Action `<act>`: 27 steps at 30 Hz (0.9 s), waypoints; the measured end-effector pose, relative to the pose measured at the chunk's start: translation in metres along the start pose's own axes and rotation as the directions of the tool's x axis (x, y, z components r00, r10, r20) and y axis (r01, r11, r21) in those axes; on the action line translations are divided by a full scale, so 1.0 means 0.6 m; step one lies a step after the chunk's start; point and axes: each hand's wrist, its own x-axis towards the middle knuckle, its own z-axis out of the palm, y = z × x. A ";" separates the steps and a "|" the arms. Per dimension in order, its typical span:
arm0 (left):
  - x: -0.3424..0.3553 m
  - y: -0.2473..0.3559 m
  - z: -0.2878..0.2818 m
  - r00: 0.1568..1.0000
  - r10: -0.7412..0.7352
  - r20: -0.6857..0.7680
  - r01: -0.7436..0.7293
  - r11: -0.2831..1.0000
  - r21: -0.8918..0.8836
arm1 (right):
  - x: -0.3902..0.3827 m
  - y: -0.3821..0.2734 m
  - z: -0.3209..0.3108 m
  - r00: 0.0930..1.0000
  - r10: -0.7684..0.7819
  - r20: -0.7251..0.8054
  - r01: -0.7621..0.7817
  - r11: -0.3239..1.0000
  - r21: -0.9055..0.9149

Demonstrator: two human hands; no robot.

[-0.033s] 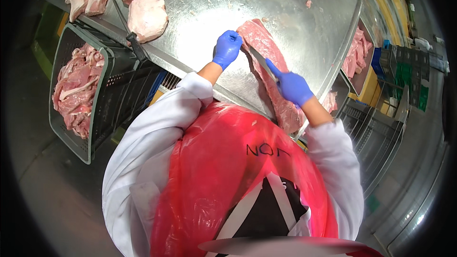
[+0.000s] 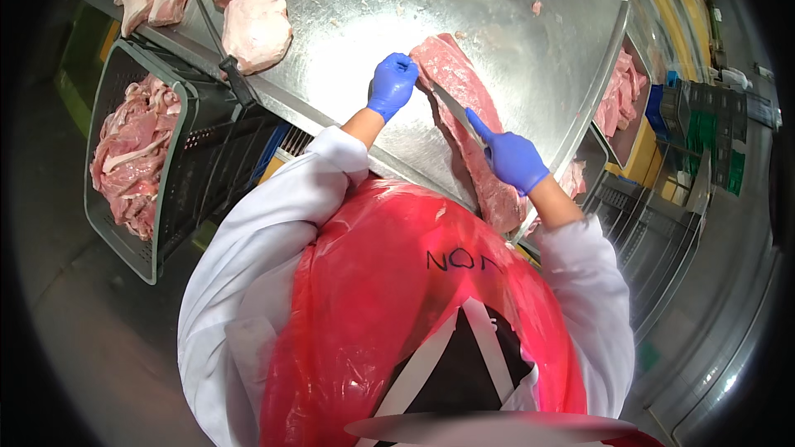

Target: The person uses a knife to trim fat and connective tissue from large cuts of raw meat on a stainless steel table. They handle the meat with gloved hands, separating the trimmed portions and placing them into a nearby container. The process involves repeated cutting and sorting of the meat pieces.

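A long pork loin (image 2: 469, 108) lies on the metal table, stretching from the middle toward its near right edge. My left hand (image 2: 392, 87), in a blue glove, is closed at the loin's far left edge, its fingertips pinching the meat there. In my right hand (image 2: 517, 159), also blue-gloved, is a knife (image 2: 450, 103); the index finger lies straight along the back of it. The blade rests against the loin's left side, pointing toward my left hand. My palm and fingers hide the knife's handle.
Several pale meat pieces (image 2: 255, 29) lie at the table's (image 2: 364, 0) far left. A black-handled tool (image 2: 237, 81) sits at its left edge. Below stands a dark crate (image 2: 184, 145) of trimmings (image 2: 137, 161). More meat (image 2: 619, 91) fills a container off the right edge.
My right hand and the knife have shifted slightly toward me and to the right, drawing along the loin. My left hand has edged a little to the left.
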 end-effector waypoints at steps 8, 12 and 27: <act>0.003 0.022 -0.015 0.999 -0.035 -0.040 0.037 0.998 0.046 | -0.036 -0.013 0.051 0.994 -0.026 -0.110 0.026 1.000 -0.005; 0.016 0.101 -0.062 0.987 -0.130 -0.095 0.108 0.972 -0.208 | -0.180 0.034 0.068 0.996 0.010 0.089 -0.010 1.000 0.000; -0.219 0.670 -1.065 0.770 0.564 -0.299 0.465 -0.174 0.868 | -0.230 0.150 0.148 0.841 0.288 -0.458 0.116 0.731 0.672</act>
